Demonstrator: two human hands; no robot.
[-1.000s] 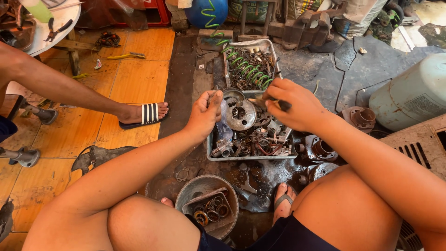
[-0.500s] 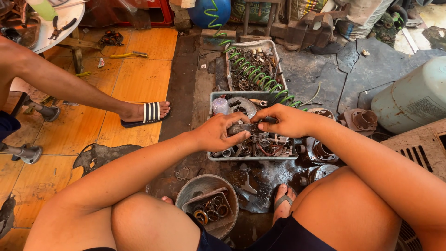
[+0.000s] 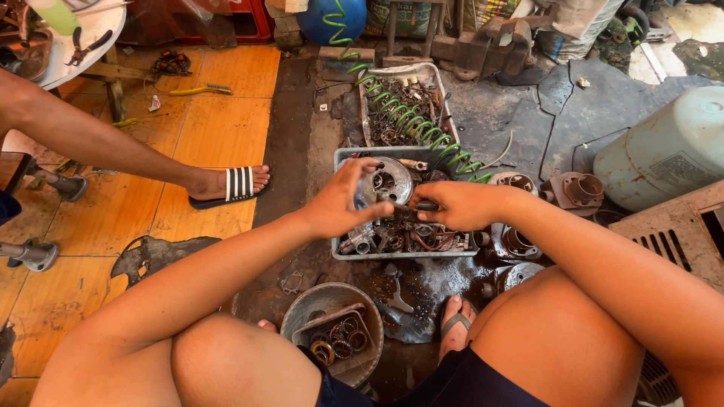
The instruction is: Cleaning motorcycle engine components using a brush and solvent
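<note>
Over the parts tray (image 3: 341,249), both hands have come together from a second ago: the left hand (image 3: 343,202) now curls on a small clear piece, the right hand (image 3: 452,205) pinches a dark tool against it, beside the metal disc (image 3: 392,181).

The grey plastic tray (image 3: 343,252) looks scuffed and matt, filled with dull, greasy metal parts; a round metal disc (image 3: 392,181) among them shines a little. The coiled green plastic hose (image 3: 411,120) is glossy. The dented round metal bowl (image 3: 309,305) is matt grey. The orange wooden floor (image 3: 219,113) is smooth with a soft sheen; the dark concrete floor (image 3: 498,120) is rough, cracked and oil-stained.
</note>
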